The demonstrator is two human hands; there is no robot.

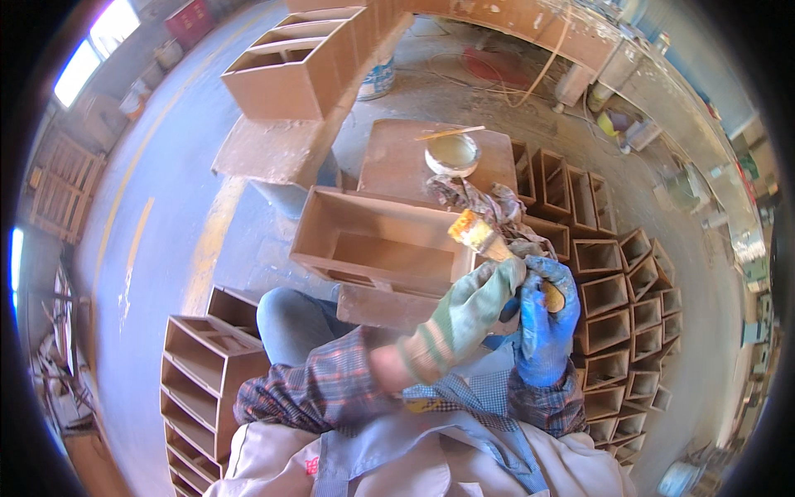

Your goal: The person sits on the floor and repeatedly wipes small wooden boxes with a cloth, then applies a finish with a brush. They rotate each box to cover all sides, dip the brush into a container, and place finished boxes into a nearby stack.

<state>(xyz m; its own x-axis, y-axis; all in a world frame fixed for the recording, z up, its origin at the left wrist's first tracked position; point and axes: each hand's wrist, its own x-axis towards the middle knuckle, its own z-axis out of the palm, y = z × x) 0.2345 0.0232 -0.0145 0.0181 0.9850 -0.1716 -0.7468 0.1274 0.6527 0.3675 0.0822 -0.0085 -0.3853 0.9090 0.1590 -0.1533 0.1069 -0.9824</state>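
My left hand [476, 302], in a pale green and cream glove, is closed at the lower part of a paintbrush [482, 236]. The bristles point up and left and are coated yellow-orange. Against it on the right is my right hand [546, 327], in a blue stained glove, its fingers curled round a rounded tan end [552, 296] that lines up with the brush and looks like its handle. Just left of the brush, an open brown wooden box [331, 228] lies before me. Behind the hands is a crumpled, stained rag [472, 197].
A white bowl [452, 166] of pale liquid stands on a brown board [389, 153], a thin stick [451, 132] by its rim. Many open wooden boxes [604, 302] are stacked at right, more [195, 364] at near left. Another divided box [281, 87] sits on a stand at far left.
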